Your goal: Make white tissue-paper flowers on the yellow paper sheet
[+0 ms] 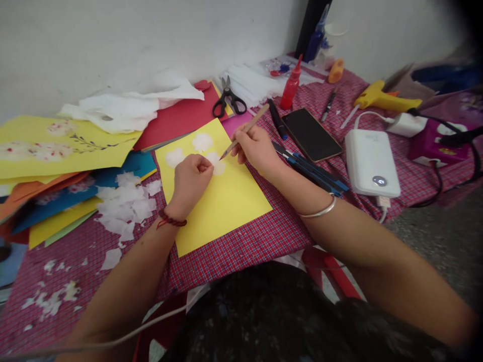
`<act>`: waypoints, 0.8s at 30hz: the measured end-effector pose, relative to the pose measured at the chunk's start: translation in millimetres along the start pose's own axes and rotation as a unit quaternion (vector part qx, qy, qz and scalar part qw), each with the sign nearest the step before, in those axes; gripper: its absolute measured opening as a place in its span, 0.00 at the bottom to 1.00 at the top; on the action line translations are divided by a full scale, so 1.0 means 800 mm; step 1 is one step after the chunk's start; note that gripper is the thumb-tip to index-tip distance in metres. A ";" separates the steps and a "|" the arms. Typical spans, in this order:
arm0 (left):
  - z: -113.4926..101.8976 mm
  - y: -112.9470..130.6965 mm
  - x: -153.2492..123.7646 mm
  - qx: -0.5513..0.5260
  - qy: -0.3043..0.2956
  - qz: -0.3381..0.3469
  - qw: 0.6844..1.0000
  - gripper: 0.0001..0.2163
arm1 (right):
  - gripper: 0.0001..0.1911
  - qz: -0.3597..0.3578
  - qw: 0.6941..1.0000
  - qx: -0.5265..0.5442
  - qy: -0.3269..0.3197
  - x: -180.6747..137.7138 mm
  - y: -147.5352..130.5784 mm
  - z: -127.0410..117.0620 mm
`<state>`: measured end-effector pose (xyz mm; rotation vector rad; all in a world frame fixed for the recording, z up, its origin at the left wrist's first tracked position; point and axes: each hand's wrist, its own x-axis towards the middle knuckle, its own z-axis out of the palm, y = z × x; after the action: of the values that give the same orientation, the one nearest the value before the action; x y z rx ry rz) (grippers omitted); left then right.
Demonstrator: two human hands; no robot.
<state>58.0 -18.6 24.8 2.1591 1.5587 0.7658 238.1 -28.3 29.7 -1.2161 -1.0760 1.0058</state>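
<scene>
A yellow sheet of paper (222, 211) lies at a slant in front of me, with white paper flower shapes (203, 142) on its upper part. My right hand (254, 146) grips a wooden pencil (251, 122), its dark tip pointing down at the flower shape (216, 163) nearest my hands. On the other side of that shape is my left hand (193, 177), closed with thumb and finger pinched together. Whatever is between those fingertips is too small to make out. The left wrist rests over the sheet's left edge.
Torn white paper pieces (126, 203) and decorated colored sheets (56, 146) lie at left. Black-handled scissors (229, 99) sit behind. To the right are a phone (312, 134), a red bottle (292, 85), a white power bank (372, 163) with cables, and a yellow glue gun (388, 99).
</scene>
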 end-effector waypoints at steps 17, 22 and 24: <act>0.004 -0.021 -0.001 -0.189 0.076 -0.039 0.978 0.02 | 0.06 -0.021 0.996 -0.028 -0.077 -0.009 0.023 0.006; 0.007 -0.022 0.003 -0.159 0.060 -0.034 0.985 0.03 | 0.06 -0.029 0.997 -0.033 -0.064 -0.009 0.025 0.009; 0.013 -0.022 0.005 -0.164 0.061 -0.027 0.984 0.03 | 0.06 -0.021 0.998 -0.028 -0.057 -0.009 0.024 0.008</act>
<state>52.0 -9.1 7.3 1.8548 1.4236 1.0711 229.6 -32.3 10.2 -1.1877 -1.2206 1.0276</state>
